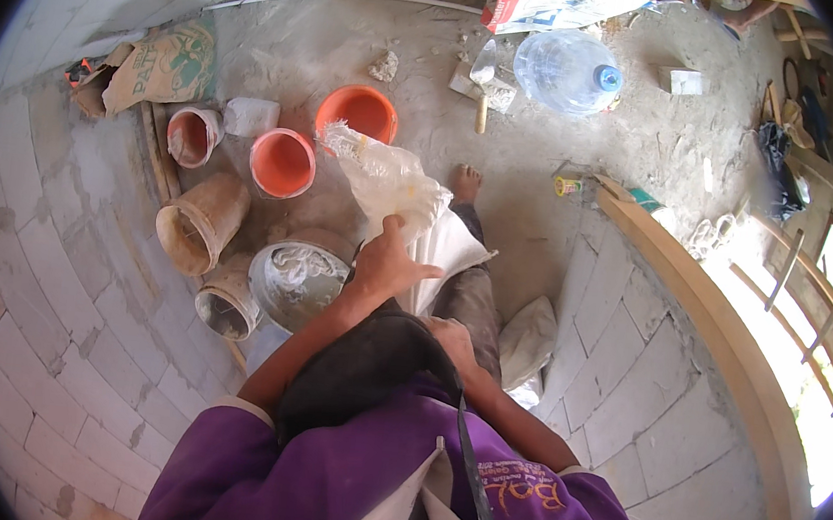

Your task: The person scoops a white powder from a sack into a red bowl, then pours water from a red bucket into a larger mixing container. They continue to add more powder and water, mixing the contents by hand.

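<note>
A white woven plastic sack with a frayed mouth hangs in front of my body, bunched and creased. My left hand is closed on its near side, thumb stretched out to the right; part of the grip is hidden. Lower down, close to my waist, my right hand rests by the sack's lower end, its fingers mostly out of sight. To the left of the sack stands a round basin with whitish stringy stuff in it. An orange bucket is just beyond the sack's mouth.
Another orange bucket and dirty plastic buckets line the left block wall. A trowel and a large clear water bottle lie ahead. On the right, a low block wall carries a wooden beam. A filled sack leans there.
</note>
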Demonstrator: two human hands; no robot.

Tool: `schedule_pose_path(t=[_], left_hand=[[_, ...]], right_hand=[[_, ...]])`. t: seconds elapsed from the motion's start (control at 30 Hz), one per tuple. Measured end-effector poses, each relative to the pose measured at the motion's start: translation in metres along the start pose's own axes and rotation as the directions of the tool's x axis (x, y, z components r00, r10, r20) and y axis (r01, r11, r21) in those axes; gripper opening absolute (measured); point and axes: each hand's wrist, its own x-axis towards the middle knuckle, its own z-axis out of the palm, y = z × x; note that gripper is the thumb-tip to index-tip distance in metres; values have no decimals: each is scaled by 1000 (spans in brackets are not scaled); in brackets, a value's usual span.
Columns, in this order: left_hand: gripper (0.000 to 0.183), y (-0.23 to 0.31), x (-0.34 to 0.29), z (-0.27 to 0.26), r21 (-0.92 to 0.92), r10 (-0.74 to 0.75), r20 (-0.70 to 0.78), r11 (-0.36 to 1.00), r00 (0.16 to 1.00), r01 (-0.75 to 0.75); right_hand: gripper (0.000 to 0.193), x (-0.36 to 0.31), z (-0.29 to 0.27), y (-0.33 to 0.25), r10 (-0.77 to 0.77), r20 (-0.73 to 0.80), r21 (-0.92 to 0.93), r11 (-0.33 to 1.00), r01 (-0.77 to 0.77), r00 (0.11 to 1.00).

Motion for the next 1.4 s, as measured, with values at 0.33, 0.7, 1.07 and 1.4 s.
schedule_pose_path(t=[0.33,0.7,1.07,1.4], left_hand=[[71,-4,-23,0,40,-121,118,992,986,117],[51,-52,-35,10,-520,-96,102,843,990,135],[48,-31,-40,10,-552,-19,4,834,1000,18],[48,-9,-32,19,-422,-24,7,906,1000,24]], right_hand=[[22,8,7,-23,-86,7,115,990,85,996],[24,2,26,-23,-137,96,354,930,95,986],[52,77,19,64,641,573,690,-42,-722,510],[37,121,49,93,240,454,841,-432,-324,858]])
